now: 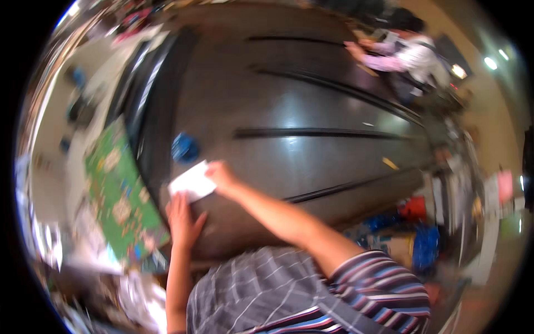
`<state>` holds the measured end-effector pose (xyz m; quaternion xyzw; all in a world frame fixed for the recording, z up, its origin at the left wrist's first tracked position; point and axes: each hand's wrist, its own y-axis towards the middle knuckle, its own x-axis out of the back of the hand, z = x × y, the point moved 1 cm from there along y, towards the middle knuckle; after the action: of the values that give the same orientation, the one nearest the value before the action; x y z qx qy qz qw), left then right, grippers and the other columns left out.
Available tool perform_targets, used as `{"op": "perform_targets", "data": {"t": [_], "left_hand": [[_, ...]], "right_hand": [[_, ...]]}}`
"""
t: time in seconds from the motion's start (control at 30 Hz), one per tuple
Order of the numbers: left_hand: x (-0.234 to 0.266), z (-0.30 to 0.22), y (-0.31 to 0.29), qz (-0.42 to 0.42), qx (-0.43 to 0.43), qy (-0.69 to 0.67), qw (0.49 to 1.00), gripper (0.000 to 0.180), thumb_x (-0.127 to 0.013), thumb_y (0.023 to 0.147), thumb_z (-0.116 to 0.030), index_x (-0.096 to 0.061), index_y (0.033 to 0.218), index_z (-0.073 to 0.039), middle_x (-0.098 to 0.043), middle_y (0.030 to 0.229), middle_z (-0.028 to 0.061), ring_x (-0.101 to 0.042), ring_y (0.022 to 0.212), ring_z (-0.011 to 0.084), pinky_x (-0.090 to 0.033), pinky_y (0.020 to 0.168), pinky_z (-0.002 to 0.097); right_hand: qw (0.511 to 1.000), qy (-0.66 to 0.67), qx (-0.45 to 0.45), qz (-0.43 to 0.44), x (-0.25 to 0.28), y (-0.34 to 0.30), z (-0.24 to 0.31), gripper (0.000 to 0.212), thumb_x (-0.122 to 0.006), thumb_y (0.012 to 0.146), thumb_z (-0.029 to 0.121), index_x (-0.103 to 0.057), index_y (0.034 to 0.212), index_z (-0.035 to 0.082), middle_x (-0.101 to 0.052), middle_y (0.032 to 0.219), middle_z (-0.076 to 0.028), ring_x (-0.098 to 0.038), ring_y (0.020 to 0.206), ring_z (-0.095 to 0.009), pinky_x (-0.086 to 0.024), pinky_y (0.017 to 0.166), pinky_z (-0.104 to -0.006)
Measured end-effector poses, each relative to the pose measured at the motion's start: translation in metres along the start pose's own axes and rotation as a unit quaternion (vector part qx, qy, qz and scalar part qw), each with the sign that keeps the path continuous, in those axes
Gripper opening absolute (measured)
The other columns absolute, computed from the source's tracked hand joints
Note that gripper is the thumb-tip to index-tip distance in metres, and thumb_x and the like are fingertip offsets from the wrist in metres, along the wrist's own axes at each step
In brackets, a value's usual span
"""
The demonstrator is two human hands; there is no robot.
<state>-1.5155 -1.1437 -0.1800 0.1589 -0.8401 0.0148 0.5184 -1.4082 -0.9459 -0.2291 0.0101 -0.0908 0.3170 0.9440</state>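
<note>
On the dark table lies a small white sheet [192, 182], maybe paper or cloth. My right hand [222, 177] is closed on its right edge, thumb and fingers pinching the upper corner. At the lower left edge of the sheet rests my left hand [184, 220], its fingers stretched out and the thumb spread wide. Just beyond the sheet sits a blue roundish object [184, 148], too blurred to name. The whole picture is smeared by motion.
Long dark strips [317, 133] lie across the brown table [217, 106]. A green patterned mat [119, 195] is at the left. At the far right a person [411, 58] works at the table. A red box [412, 208] and blue bags [426, 247] stand at the near right.
</note>
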Motion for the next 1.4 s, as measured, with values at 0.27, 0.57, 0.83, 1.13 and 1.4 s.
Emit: {"op": "perform_targets", "data": {"t": [0.27, 0.57, 0.83, 1.13, 1.4], "left_hand": [[0.007, -0.086, -0.040, 0.074, -0.199, 0.009, 0.977, 0.066, -0.080, 0.065, -0.024, -0.058, 0.127, -0.018, -0.050, 0.139, 0.0082, -0.039, 0.136, 0.0348, -0.024, 0.111, 0.0613], [-0.019, -0.116, -0.048, 0.227, -0.272, -0.137, 0.925, 0.049, -0.076, 0.073, -0.017, -0.062, 0.120, -0.011, -0.053, 0.135, 0.0082, -0.045, 0.128, 0.0289, -0.036, 0.107, 0.0452], [-0.032, -0.149, -0.055, 0.170, -0.220, -0.113, 0.954, 0.047, -0.075, 0.076, -0.022, -0.062, 0.121, -0.014, -0.049, 0.138, 0.0061, -0.047, 0.122, 0.0284, -0.038, 0.100, 0.0452], [-0.047, -0.155, -0.061, 0.121, -0.195, -0.069, 0.971, 0.040, -0.072, 0.077, -0.022, -0.064, 0.116, -0.019, -0.053, 0.132, 0.0020, -0.049, 0.118, 0.0267, -0.039, 0.099, 0.0450], [-0.046, -0.155, -0.062, 0.108, -0.199, -0.055, 0.972, 0.038, -0.071, 0.079, -0.021, -0.064, 0.117, -0.020, -0.052, 0.132, 0.0007, -0.049, 0.117, 0.0248, -0.040, 0.097, 0.0437]], "right_hand": [[0.989, -0.091, -0.109, 0.035, 0.087, -0.163, 0.046, 0.027, -0.074, 0.082, 0.019, -0.061, 0.070, -0.001, -0.058, 0.057, -0.010, -0.053, 0.055, -0.012, -0.044, 0.052, -0.0349], [0.945, -0.270, -0.183, 0.004, 0.108, -0.222, 0.048, 0.028, -0.070, 0.080, 0.026, -0.066, 0.081, -0.001, -0.067, 0.078, -0.021, -0.066, 0.073, -0.038, -0.051, 0.064, -0.0434], [0.902, -0.425, 0.023, -0.067, 0.125, -0.217, 0.050, 0.018, -0.073, 0.077, 0.013, -0.063, 0.090, 0.006, -0.062, 0.095, -0.009, -0.060, 0.091, -0.032, -0.051, 0.076, -0.0423], [0.878, -0.466, 0.068, -0.090, 0.117, -0.218, 0.043, 0.004, -0.066, 0.077, 0.011, -0.063, 0.075, 0.009, -0.061, 0.081, -0.006, -0.061, 0.084, -0.028, -0.052, 0.069, -0.0409], [0.908, -0.389, 0.087, -0.127, 0.108, -0.253, 0.043, 0.019, -0.070, 0.076, 0.006, -0.069, 0.094, 0.006, -0.061, 0.098, -0.007, -0.059, 0.091, -0.028, -0.051, 0.077, -0.0398]]}}
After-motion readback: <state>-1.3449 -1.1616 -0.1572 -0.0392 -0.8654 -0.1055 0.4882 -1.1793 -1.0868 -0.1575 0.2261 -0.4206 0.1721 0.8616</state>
